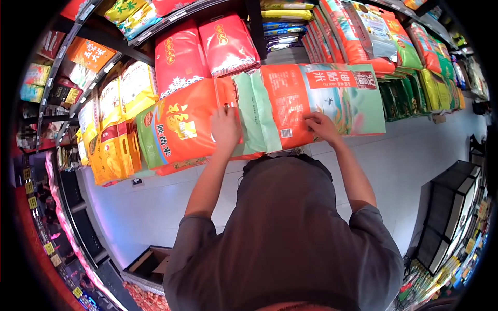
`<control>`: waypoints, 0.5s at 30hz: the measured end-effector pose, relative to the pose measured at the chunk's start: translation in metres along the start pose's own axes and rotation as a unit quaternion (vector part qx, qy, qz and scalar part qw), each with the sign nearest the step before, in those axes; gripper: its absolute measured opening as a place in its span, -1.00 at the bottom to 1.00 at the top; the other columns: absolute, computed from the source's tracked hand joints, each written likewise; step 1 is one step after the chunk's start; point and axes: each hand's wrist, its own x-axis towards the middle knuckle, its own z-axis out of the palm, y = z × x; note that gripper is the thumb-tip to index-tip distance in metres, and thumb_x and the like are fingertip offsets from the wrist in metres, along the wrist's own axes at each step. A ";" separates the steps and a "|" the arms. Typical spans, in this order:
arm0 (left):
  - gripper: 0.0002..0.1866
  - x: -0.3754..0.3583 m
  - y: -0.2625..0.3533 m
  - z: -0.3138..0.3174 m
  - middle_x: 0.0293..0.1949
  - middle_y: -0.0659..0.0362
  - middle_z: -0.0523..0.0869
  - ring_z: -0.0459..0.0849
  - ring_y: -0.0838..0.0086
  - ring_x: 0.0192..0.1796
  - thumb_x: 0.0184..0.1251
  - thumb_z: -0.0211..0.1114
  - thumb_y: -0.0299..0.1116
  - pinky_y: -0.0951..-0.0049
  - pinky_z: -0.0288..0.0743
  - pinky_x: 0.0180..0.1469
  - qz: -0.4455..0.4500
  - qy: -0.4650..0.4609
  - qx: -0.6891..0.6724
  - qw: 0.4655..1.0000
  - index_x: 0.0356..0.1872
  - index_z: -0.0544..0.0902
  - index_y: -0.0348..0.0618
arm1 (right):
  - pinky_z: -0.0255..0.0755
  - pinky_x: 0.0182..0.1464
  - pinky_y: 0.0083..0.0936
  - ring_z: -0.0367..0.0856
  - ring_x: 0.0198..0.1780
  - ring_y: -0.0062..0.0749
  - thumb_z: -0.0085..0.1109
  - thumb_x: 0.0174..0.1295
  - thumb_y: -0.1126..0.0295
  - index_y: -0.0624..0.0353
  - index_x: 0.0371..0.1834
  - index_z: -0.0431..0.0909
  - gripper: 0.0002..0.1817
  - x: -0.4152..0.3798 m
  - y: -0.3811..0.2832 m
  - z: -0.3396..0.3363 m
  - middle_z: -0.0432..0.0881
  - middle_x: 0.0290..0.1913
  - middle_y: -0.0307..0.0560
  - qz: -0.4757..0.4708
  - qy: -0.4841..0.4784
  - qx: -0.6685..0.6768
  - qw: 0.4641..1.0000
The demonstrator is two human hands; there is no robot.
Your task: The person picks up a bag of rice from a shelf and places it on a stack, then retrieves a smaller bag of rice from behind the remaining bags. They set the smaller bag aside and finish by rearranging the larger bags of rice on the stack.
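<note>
Reaches forward with both forearms [208,181] slanting inward, crosswise to the long axis of the left orange bag [194,111] and the right orange-and-green bag [288,90], laid nearly end to end from left to right just ahead of the torso [288,223]. Sets the left hand [226,129] palm down on the inner end of the left orange bag, just beside the pale green end [254,114], apparently part of the right bag; so nearer to the join than with the right hand [322,128]. Seems to touch the near side of the right orange-and-green bag with the right hand, fingers bent and pointing left. Shows the left fingers slightly curled; cannot tell about any pinch on the film by either hand. Faces red bags [228,44] beyond the left hand, with a golden-yellow bag [111,158] farther to its left.
</note>
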 end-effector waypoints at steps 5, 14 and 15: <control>-0.77 0.011 0.003 -0.004 -0.35 -0.01 0.72 0.71 0.08 -0.23 0.36 0.24 -0.22 0.07 0.57 -0.17 -0.145 -0.040 -0.029 0.988 -0.15 0.66 -0.14 | 0.54 -0.21 -0.55 0.69 -0.30 -0.52 0.18 0.36 0.37 0.33 0.03 0.61 -0.71 0.022 0.040 -0.037 0.73 -0.31 -0.10 0.006 -0.028 0.044 0.999; -0.71 0.022 0.008 0.016 -0.27 0.03 0.80 0.77 0.09 -0.20 0.38 0.25 -0.12 0.13 0.61 -0.14 -0.349 -0.067 -0.037 0.934 -0.10 0.68 -0.11 | 0.59 -0.32 -0.50 0.73 -0.40 -0.39 0.10 0.43 0.40 0.32 0.04 0.58 -0.76 0.048 0.049 -0.060 0.72 -0.39 -0.02 0.048 -0.136 0.096 0.985; -0.71 0.024 0.013 0.013 -0.27 0.02 0.80 0.77 0.08 -0.19 0.37 0.25 -0.13 0.14 0.62 -0.13 -0.372 -0.031 -0.068 0.925 -0.13 0.69 -0.12 | 0.61 -0.36 -0.49 0.73 -0.43 -0.37 0.10 0.43 0.40 0.31 0.04 0.57 -0.76 0.049 0.049 -0.063 0.72 -0.42 -0.01 0.058 -0.149 0.096 0.983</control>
